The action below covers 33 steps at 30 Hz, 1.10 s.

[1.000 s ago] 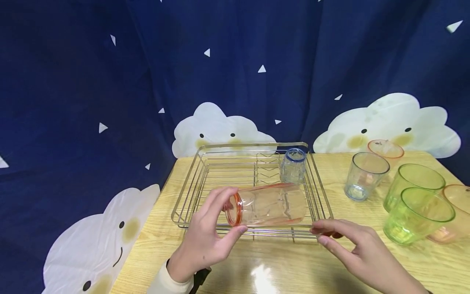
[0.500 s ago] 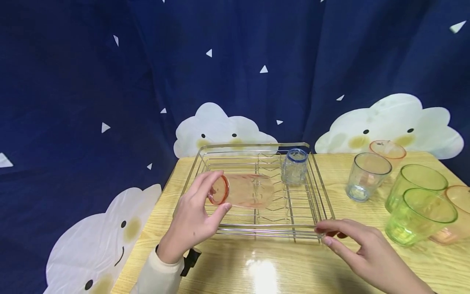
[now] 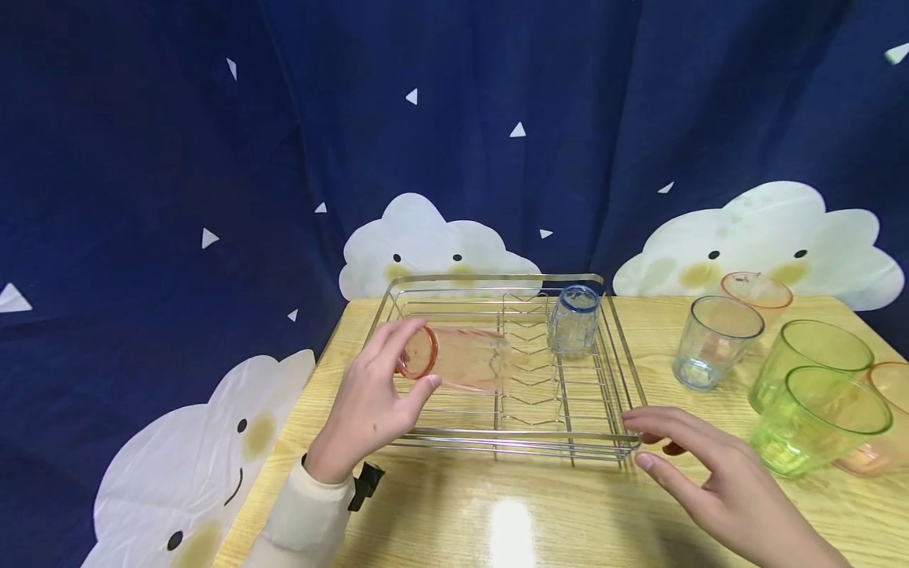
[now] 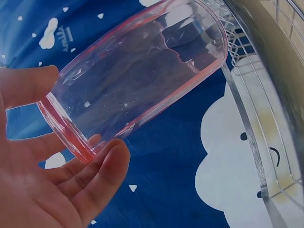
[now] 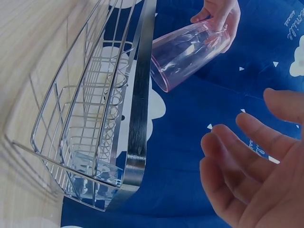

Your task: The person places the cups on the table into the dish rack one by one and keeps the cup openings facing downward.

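A clear pink-orange tumbler (image 3: 465,361) lies sideways in the air over the left part of a wire dish rack (image 3: 511,435). My left hand (image 3: 365,402) pinches it at the thick base, thumb on one side and fingers on the other. In the left wrist view, the tumbler's (image 4: 142,71) open mouth points away from the palm. My right hand (image 3: 717,473) is by the rack's front right corner, fingers loosely bent and holding nothing. The right wrist view shows a gap between those fingers (image 5: 213,142) and the rack's metal rim (image 5: 138,95).
Upside down in the rack's back right corner stands a blue-tinted tumbler (image 3: 574,322). To the right on the wooden table are a grey-blue tumbler (image 3: 717,341), two green tumblers (image 3: 817,422) and two orange ones (image 3: 756,292). A dark blue curtain (image 3: 454,142) hangs behind the table.
My left hand has carried the tumbler left and back from the rack's front rim. My right hand, earlier gripping the front right corner, has loosened and come slightly away.
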Each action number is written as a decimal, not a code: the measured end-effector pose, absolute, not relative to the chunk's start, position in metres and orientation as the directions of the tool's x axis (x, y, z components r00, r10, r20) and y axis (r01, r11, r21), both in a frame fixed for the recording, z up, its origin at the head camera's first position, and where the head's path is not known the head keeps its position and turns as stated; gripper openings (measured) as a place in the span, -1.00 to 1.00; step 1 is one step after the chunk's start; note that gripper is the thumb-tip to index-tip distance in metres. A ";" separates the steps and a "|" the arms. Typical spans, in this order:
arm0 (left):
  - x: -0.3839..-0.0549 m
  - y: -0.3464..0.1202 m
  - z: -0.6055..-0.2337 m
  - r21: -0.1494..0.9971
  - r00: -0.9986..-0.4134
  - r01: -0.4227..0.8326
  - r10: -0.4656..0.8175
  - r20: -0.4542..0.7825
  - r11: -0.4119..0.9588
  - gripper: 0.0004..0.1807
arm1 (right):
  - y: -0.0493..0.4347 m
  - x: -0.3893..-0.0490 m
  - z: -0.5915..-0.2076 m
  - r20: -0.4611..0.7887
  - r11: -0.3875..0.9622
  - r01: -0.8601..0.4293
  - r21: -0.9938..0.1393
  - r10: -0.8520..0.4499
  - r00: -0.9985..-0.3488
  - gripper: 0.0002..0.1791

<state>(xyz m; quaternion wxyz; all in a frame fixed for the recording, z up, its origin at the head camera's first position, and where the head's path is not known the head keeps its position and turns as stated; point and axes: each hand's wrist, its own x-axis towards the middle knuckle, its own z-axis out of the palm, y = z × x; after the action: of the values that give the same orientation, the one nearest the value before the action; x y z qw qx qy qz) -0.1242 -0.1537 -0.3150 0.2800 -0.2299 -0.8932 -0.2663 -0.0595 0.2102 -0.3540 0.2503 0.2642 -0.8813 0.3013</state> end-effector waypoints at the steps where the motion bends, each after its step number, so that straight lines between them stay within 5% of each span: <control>1: -0.126 -0.154 -0.315 0.350 -0.743 0.555 0.260 0.617 0.755 -0.28 | 0.210 -0.059 -0.354 0.599 0.681 -0.613 -0.400 -0.313 -0.738 -0.38; 33: -0.187 -0.166 -0.296 0.347 -0.870 0.423 0.269 0.413 0.837 -0.29 | 0.218 -0.059 -0.363 0.601 0.674 -0.616 -0.408 -0.310 -0.737 -0.41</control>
<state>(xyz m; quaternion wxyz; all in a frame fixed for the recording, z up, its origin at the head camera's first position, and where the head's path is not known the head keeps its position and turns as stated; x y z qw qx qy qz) -0.1868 -0.1656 -0.2958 0.1768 -0.1836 -0.9420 -0.2186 -0.0589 0.2185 -0.3630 0.2499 0.2629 -0.8801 0.3063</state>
